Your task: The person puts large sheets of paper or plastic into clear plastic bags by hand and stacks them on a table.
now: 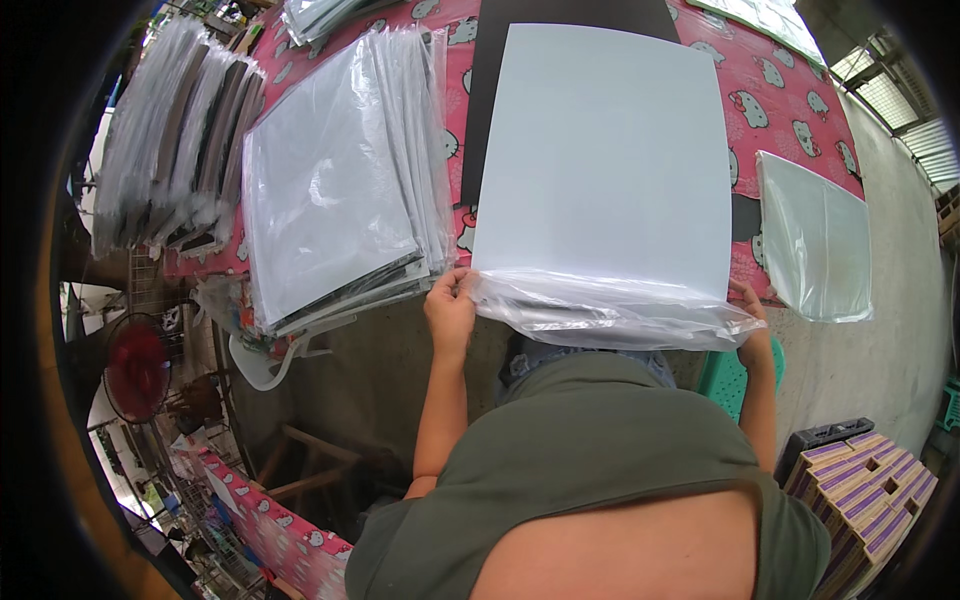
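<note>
A large white sheet (610,150) lies in front of me, partly over a dark sheet (490,90). Gathered across its near end is a clear plastic sleeve (610,310), crumpled in folds and hanging past the table's front edge. My left hand (450,305) is closed on the sleeve's left corner, with thumb and fingers pinched together. At the opposite corner my right hand (756,335) grips the same plastic, its fingers partly covered by it. How far the sheet reaches into the sleeve is hard to make out through the folds.
To the left lies a pile of plastic-wrapped sheets (330,180), with a stack of wrapped dark and clear packs (180,140) beyond. A wrapped pack (815,240) overhangs the pink patterned tablecloth (750,85) at right. A green stool (725,380) stands below my right arm.
</note>
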Demonstrator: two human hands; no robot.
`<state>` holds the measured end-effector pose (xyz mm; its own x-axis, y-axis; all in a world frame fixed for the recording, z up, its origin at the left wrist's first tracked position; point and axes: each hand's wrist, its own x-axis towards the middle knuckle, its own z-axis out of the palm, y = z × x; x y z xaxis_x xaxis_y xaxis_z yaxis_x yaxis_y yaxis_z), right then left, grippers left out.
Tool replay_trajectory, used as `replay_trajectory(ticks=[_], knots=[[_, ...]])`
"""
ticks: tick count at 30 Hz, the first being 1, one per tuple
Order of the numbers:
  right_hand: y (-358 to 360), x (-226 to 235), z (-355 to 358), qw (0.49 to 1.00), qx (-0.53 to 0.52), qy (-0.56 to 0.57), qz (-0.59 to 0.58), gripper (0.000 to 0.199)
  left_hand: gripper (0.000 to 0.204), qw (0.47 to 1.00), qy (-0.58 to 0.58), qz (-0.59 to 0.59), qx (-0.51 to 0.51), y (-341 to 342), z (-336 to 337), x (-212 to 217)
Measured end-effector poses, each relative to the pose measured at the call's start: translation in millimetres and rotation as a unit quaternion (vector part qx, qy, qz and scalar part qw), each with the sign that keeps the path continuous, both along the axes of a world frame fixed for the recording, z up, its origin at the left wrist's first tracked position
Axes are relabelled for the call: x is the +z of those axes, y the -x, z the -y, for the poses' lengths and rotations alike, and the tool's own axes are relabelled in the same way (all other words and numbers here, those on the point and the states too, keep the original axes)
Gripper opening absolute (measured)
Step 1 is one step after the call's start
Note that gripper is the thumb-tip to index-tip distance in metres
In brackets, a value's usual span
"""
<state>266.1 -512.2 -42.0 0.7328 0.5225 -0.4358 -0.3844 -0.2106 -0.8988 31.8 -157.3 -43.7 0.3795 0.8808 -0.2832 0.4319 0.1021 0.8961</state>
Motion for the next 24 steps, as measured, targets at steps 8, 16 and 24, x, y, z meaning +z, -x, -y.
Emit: replay_trajectory(ticks=[8,16,24], knots=[[9,-11,7,0.998,-0.038,-0.003,0.047,0.041,0.010,0.990,-0.036,0.124,0.054,19,31,-28],[0,46,-4,0.986,-0.043,-0.160,0.032,0.073,0.022,0.881,0.258,0.392,-0.063,27,-12,21],[-152,235,-22,0.873,-0.251,-0.303,0.289,0.042,0.042,0.658,0.222,0.661,-0.285,-99,-107,248]])
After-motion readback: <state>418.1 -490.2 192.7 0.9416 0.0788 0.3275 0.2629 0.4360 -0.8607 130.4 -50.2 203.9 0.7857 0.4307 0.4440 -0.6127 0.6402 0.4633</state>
